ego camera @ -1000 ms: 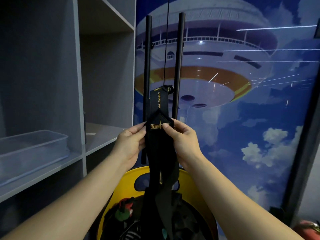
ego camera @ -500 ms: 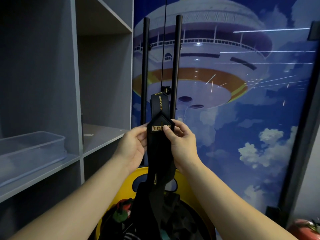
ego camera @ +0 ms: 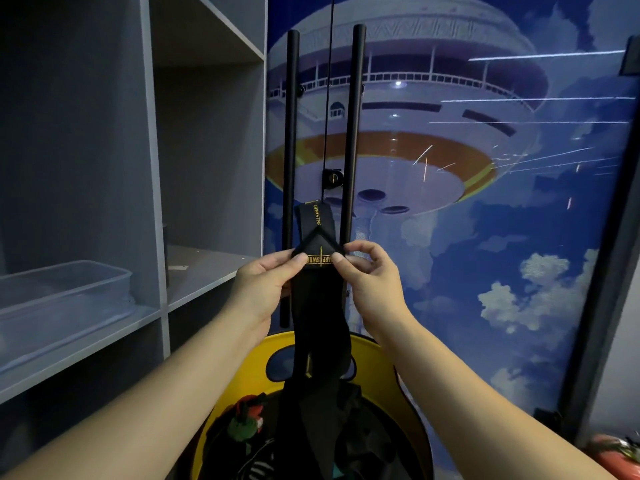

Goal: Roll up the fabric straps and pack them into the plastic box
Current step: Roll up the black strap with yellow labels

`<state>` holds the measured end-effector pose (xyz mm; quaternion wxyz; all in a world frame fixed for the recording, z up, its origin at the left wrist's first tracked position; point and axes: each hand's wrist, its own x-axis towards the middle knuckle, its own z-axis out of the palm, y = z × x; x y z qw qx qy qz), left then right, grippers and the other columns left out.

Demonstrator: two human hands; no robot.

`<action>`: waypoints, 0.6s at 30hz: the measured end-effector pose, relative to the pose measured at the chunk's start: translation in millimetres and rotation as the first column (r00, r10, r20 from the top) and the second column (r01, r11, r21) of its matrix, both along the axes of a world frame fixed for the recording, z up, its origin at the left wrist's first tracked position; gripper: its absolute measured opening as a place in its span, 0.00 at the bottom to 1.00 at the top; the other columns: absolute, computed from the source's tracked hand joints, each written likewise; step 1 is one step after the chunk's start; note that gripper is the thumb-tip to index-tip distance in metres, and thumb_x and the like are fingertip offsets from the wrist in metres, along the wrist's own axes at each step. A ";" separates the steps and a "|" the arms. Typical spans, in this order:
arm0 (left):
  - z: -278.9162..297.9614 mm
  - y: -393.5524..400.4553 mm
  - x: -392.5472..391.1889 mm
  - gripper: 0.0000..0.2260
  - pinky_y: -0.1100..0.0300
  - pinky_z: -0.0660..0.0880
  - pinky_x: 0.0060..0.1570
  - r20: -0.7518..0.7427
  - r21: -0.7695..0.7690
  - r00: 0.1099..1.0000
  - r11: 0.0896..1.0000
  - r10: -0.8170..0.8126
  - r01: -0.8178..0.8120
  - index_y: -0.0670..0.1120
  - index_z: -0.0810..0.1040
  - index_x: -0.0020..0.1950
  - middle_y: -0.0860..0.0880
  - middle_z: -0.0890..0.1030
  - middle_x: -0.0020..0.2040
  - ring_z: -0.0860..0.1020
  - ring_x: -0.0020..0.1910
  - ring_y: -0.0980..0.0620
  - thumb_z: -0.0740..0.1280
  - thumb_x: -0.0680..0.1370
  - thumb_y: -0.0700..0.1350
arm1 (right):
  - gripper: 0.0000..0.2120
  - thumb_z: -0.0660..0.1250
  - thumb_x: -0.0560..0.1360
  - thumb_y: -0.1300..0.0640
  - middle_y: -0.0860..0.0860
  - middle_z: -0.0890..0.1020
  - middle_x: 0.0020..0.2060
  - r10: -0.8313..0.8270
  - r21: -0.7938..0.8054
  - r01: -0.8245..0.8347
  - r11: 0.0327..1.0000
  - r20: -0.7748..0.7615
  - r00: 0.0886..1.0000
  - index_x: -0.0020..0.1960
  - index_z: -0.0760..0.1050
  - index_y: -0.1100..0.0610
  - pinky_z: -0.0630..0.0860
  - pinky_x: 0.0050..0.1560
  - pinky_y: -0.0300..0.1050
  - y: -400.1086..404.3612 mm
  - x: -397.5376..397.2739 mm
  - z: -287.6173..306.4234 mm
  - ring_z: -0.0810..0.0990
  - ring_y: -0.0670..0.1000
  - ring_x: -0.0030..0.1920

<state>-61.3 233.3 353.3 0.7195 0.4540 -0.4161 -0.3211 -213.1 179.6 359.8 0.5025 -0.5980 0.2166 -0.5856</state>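
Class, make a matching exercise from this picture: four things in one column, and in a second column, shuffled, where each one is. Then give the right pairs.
Column one
1. strap
2. plastic box
3. yellow basket
4. two black bars

Column two
A. upright in front of the blue picture
B. pinched between the left hand and the right hand
C. low down, under the forearms
D. on the grey shelf at the left

Right pairs: 1-B, 2-D, 3-C, 4-A

two bare forearms, no sleeves, no jewelry
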 end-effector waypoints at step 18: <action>13.7 -7.3 -1.2 0.11 0.68 0.77 0.53 0.339 -0.184 0.936 0.982 0.092 -0.030 0.54 0.85 0.55 0.57 0.86 0.52 0.83 0.55 0.61 0.68 0.81 0.40 | 0.08 0.70 0.79 0.55 0.50 0.88 0.46 -0.135 -0.163 0.108 0.981 -0.169 0.976 0.56 0.84 0.52 0.81 0.57 0.60 -11.3 14.6 2.7 0.86 0.51 0.50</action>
